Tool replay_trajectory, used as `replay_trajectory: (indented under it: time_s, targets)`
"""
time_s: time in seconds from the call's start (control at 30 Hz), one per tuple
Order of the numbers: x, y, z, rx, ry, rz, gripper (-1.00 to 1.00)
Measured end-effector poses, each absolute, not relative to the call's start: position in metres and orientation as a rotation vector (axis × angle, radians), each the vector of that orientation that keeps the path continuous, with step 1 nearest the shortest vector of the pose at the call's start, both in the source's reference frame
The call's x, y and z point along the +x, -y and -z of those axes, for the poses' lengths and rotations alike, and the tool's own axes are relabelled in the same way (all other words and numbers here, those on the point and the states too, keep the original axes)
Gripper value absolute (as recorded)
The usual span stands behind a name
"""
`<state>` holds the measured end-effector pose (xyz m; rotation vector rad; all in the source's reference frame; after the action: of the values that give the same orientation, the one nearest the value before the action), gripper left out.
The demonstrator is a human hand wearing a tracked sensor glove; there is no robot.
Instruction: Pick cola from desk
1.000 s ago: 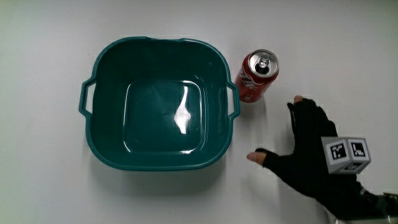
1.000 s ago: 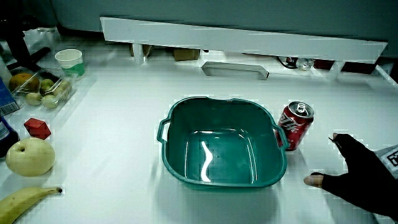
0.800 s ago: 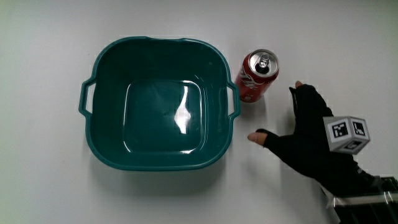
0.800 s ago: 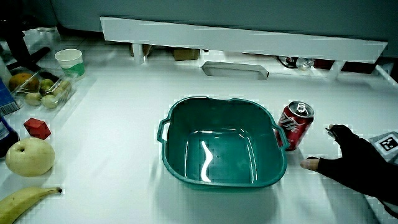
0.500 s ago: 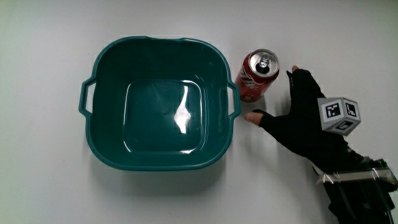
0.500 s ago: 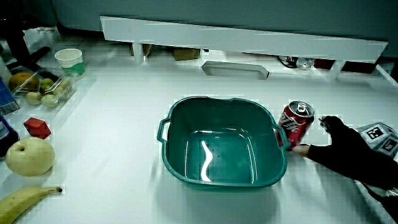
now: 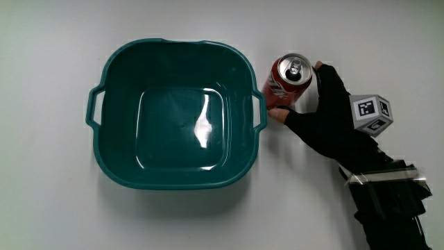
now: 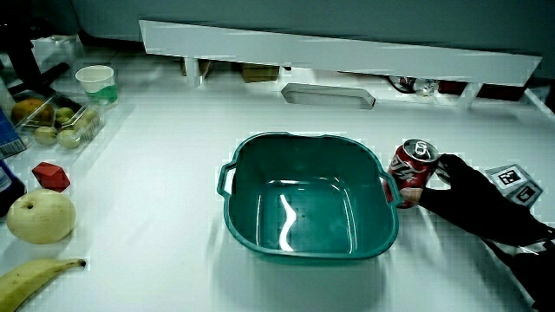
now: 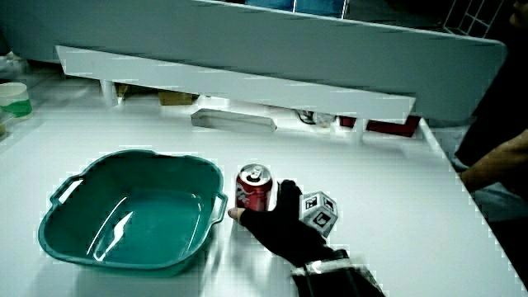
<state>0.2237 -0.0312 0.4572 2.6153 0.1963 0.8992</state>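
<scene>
A red cola can [image 7: 288, 83] stands upright on the white table, close beside a handle of the teal basin [image 7: 98, 142]. The gloved hand [image 7: 316, 114] reaches to the can from the person's side; its thumb lies against the can's lower part and its fingers curl round the can's side away from the basin. The patterned cube [image 7: 370, 112] sits on the hand's back. In both side views the can [image 8: 409, 169] [image 9: 252, 188] rests on the table with the hand [image 8: 468, 204] [image 9: 280, 223] wrapped against it. The basin [image 8: 227, 208] [image 9: 51, 229] holds nothing.
In a side view an apple [image 8: 35, 217], a banana [image 8: 35, 277] and a small red block [image 8: 50, 176] lie at the table's edge away from the basin, with a fruit tray [image 8: 61, 121] and a paper cup [image 8: 95, 85] farther from the person. A low white partition [image 8: 347, 56] closes the table.
The hand has slid across the table from an open spot nearer the person up to the can and closed round it. The can and basin have not moved.
</scene>
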Motion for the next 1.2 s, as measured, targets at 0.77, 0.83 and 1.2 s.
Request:
replay_trajectory:
  time_s: [0.77, 0.83, 1.2]
  targets:
    - [0.222, 0.033, -0.451, 2.757, -0.253, -0.920, 1.00]
    - [0.225, 0.034, -0.448, 2.774, -0.243, -0.879, 1.00]
    - [0.232, 0.051, -0.408, 2.949, -0.132, -0.740, 1.00]
